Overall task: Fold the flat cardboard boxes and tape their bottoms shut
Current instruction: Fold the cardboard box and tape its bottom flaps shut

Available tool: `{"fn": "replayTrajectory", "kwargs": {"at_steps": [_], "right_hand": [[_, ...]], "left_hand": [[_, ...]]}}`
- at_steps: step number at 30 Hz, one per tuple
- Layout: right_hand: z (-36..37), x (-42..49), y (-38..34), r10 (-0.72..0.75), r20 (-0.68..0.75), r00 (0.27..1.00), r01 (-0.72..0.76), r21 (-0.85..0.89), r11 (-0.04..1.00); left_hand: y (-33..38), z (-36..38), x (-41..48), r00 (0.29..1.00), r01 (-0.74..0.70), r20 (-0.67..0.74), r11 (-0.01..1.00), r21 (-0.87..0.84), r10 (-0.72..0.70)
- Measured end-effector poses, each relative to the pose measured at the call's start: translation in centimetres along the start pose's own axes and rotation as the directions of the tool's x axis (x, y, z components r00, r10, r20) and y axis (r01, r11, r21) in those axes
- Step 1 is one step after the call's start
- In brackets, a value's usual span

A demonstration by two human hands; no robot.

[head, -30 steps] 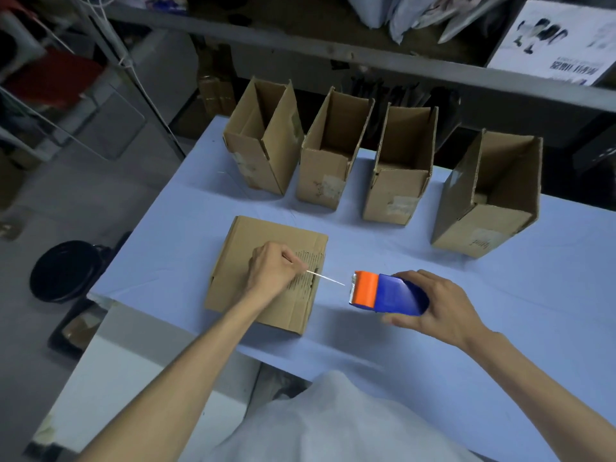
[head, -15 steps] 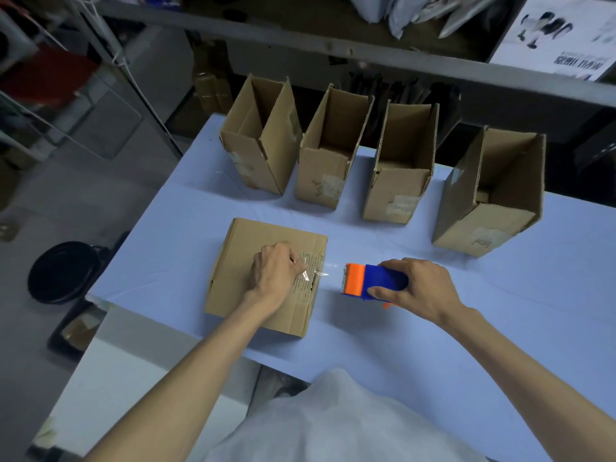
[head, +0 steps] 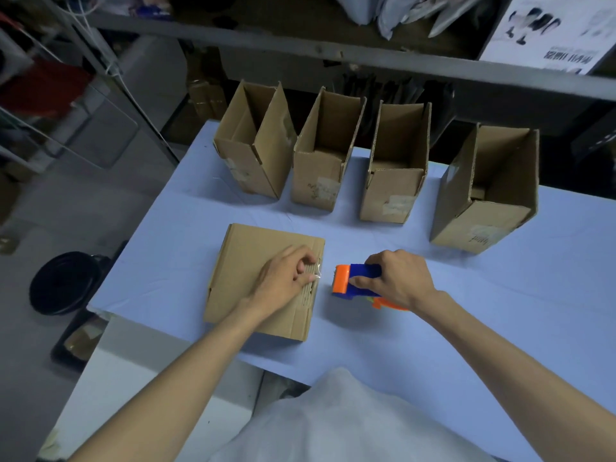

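Four open-topped boxes (head: 316,181) stand in a row across the blue table (head: 500,328). Nearer, a fifth box (head: 246,261) lies closed face up. The left hand (head: 283,281) pins clear tape (head: 318,271) at its right edge with bent fingers (thumb alongside) — the right hand (head: 400,281) grips the tape dispenser (head: 353,278) just beside it.

Tape dispenser (head: 356,282) in right hand (head: 396,278) now nearer the box (head: 253,261), tape (head: 319,273) shorter
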State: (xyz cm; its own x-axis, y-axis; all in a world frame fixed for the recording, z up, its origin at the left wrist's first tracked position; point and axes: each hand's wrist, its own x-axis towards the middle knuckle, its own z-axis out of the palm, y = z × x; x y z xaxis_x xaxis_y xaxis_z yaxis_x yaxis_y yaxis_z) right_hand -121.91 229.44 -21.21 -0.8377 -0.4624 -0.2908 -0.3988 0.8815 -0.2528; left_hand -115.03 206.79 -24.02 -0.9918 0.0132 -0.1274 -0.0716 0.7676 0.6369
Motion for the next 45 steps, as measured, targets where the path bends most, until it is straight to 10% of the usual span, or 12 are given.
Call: {"fn": "replayTrajectory", "kwargs": {"at_steps": [24,31,40,43,45], "right_hand": [[0.9,1.6,-8.0,-0.242,0.162,0.957,0.291,-0.579,0.762],[-0.8,0.0,-3.5,-0.094,0.024,0.995,0.095,-0.415,0.905],[-0.3,-0.9,-1.0,0.045,-0.199,0.979,-0.073,-0.131,0.989],[-0.7,-2.1,0.4,0.108,-0.322,0.941,-0.076,0.110,0.991],[-1.3,-3.2,0.8,0.146,-0.383,0.912,-0.031,0.290,0.957]], "left_hand": [[-0.8,0.9,0.6,0.992,0.124,-0.018,0.977,-0.171,-0.129],[0.7,-0.2,0.2,0.995,-0.047,0.099,0.985,0.168,0.030],[3.2,1.9,1.3,0.956,-0.201,0.292,0.680,0.705,-0.020],[3.1,1.3,1.5,0.968,-0.075,0.245,0.877,0.475,-0.050],[3.4,0.7,1.4,0.988,0.146,0.058,0.989,0.001,-0.146]]}}
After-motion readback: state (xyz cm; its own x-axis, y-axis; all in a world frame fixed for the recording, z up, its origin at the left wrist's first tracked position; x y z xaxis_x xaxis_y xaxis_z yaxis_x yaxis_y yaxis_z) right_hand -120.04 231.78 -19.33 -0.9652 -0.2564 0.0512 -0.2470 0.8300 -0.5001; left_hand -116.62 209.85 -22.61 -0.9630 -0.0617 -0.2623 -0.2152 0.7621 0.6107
